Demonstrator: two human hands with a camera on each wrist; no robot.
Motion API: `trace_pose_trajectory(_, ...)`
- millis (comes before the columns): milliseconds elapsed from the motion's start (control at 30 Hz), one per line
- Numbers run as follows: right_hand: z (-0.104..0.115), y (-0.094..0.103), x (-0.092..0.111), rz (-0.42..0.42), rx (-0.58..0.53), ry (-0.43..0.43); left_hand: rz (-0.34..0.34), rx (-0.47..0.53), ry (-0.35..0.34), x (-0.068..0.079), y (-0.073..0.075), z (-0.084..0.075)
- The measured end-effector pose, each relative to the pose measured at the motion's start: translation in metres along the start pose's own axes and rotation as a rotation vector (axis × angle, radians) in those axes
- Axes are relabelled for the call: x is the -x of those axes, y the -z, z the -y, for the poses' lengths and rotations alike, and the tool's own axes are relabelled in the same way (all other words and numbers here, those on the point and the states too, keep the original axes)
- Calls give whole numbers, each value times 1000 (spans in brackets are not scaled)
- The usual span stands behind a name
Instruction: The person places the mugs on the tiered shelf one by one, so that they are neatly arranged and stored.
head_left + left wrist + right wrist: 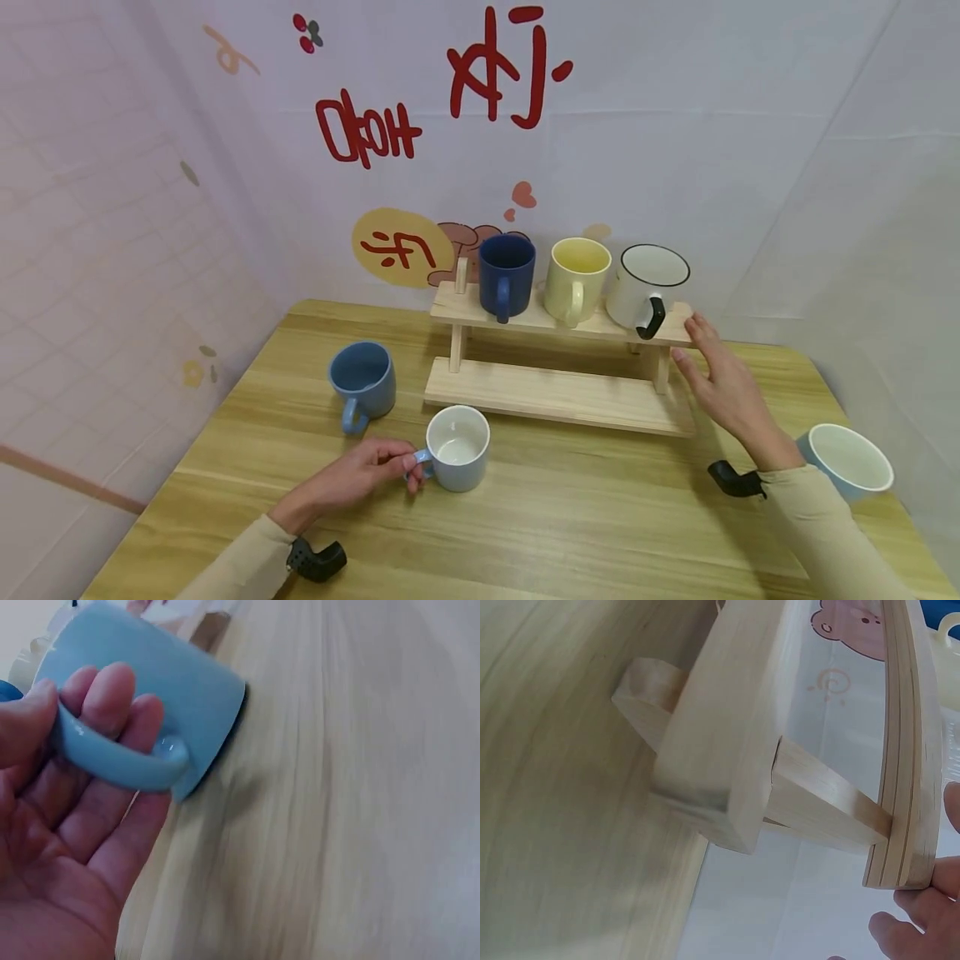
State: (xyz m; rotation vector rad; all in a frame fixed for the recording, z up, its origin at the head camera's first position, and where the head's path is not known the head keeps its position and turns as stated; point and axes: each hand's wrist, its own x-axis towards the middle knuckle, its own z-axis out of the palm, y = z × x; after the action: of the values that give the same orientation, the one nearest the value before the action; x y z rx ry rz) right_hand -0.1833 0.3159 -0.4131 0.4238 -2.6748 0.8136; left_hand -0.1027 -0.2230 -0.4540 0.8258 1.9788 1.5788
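A light blue mug with a white inside [458,450] stands upright in front of the shelf. My left hand [358,477] grips its handle, and the left wrist view shows curled fingers through the handle [120,761]. At the right end of a two-tier wooden shelf [558,392], my right hand [723,379] has its fingers extended, fingertips touching the end of the top board [911,765]. On that board stand a dark blue mug [507,275], a pale yellow mug [573,283] and a white mug with black rim and handle [637,292].
A blue mug [367,383] stands on the wooden table [570,517], left of the shelf. Another light blue mug with a white inside [847,462] is at the right, partly behind my right forearm. A printed white backdrop [637,167] rises behind the table.
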Motion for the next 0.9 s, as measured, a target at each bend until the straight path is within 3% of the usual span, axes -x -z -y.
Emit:
trace_pose_trajectory(433, 1, 0, 2, 10, -17, -11, -169, 54, -6, 0, -21, -18)
trace_pose_trajectory(667, 1, 3, 3, 14, -9, -22, -297, 82, -21, -13, -35, -37)
trace_pose_trajectory(900, 0, 1, 1, 8, 3, 1, -402, 64, -45, -29, -43, -44)
